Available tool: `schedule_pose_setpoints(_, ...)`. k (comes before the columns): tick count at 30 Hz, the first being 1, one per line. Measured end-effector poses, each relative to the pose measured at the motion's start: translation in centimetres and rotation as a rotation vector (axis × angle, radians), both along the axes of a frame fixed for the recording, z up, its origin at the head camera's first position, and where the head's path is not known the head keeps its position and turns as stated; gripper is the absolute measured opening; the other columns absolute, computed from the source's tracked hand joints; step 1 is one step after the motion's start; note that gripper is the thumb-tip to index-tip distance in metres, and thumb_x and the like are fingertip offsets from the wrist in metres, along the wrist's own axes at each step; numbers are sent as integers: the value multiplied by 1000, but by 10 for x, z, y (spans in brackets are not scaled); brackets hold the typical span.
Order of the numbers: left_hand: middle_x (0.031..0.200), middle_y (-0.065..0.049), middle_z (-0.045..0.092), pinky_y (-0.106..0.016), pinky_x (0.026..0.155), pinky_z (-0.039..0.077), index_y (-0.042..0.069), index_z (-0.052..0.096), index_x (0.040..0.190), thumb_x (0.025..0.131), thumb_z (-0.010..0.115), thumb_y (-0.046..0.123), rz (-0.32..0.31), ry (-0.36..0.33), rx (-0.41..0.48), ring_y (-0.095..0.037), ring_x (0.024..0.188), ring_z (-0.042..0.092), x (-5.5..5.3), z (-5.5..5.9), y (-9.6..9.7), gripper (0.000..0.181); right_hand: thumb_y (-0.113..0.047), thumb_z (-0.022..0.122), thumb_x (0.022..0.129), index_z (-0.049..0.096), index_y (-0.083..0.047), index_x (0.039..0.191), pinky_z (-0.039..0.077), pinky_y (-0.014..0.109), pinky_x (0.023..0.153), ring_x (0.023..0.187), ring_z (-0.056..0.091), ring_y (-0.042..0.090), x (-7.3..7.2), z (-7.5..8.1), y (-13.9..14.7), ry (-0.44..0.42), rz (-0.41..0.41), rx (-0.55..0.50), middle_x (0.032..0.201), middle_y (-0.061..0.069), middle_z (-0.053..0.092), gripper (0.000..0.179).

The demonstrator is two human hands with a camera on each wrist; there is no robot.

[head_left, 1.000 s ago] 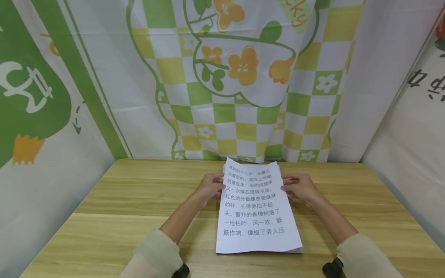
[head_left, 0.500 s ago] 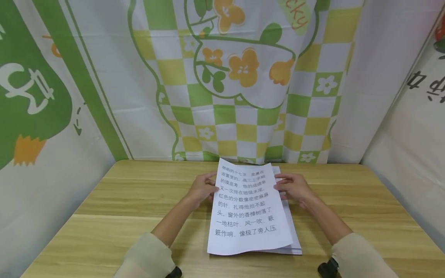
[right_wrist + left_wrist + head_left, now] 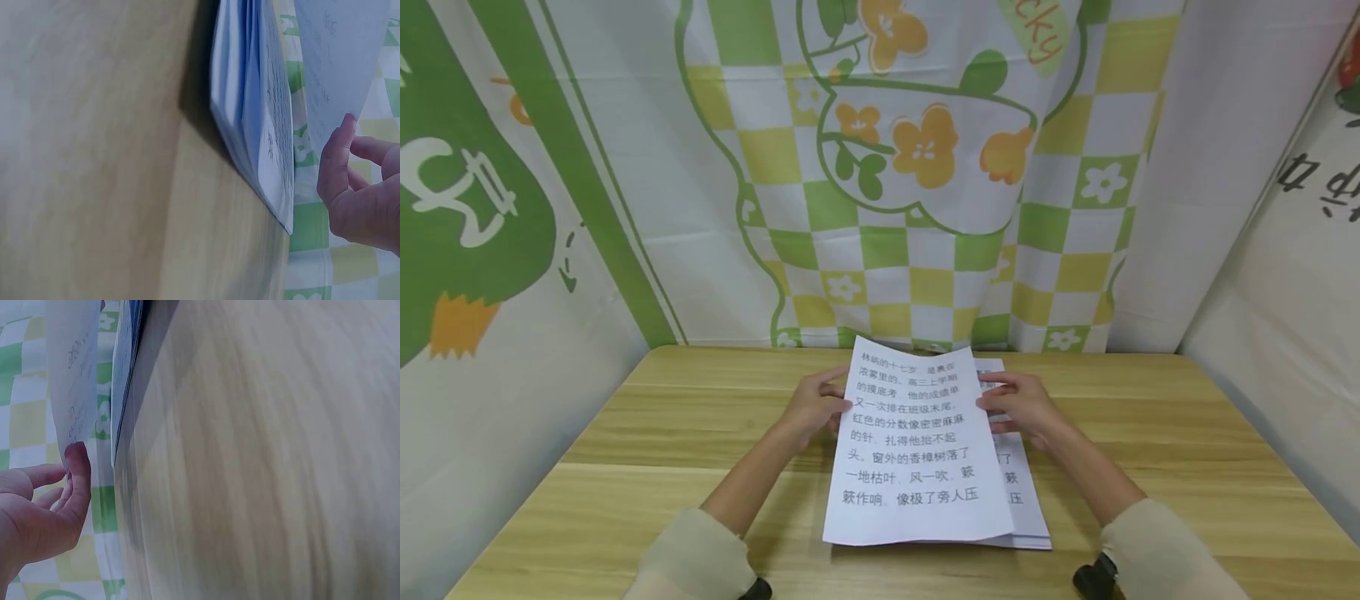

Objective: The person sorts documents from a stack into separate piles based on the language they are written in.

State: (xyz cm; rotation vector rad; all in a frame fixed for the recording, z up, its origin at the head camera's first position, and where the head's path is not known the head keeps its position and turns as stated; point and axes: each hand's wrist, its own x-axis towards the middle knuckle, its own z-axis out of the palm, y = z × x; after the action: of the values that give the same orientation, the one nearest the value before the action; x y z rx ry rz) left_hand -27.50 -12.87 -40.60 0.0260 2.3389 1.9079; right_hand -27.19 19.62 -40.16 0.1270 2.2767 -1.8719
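Two bare hands face each other at the same level, each with its fingertips pinched.

Both forearms reach forward from the lower edge of the head view and slant inward, the left forearm (image 3: 752,479) rising toward the right and the right forearm (image 3: 1093,467) toward the left; the elbows are out of sight. The left hand (image 3: 812,404) turns inward at the wrist, its thumb tip nearer the body and its fingers bent behind. The right hand (image 3: 1021,404) mirrors it, thumb and index finger pointing left, the other fingers partly hidden. Each wrist view shows one digit bent at the knuckle, its tip pressing, with gaps between the curved fingers.
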Motion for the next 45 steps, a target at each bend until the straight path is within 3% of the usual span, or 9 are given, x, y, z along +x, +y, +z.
schedule_pose_setpoints(13, 98, -12, 64, -26, 59, 59, -1, 45, 154, 93, 62, -15, 24, -34, 29, -16, 70, 66, 3, -1, -25, 65, 4, 69, 94, 51, 3, 148, 66, 34, 70, 85, 71, 19, -1, -1, -21, 1, 44, -36, 111, 15, 62, 57)
schedule_pose_setpoints(28, 114, -19, 61, -29, 71, 61, 3, 42, 157, 98, 56, -11, 60, -50, -30, -18, 80, 68, 4, 1, -55, 62, 10, 61, 96, 42, 7, 152, 66, 40, 78, 88, 71, 23, -2, -3, -39, -17, 128, -118, 114, 22, 62, 59)
schedule_pose_setpoints(45, 123, -24, 62, -29, 69, 62, 3, 38, 158, 100, 55, -9, 78, -55, -49, -17, 82, 68, 8, 3, -82, 62, 12, 66, 92, 48, 0, 151, 66, 42, 78, 91, 71, 25, -5, -4, -74, -27, 142, -131, 111, 21, 64, 63)
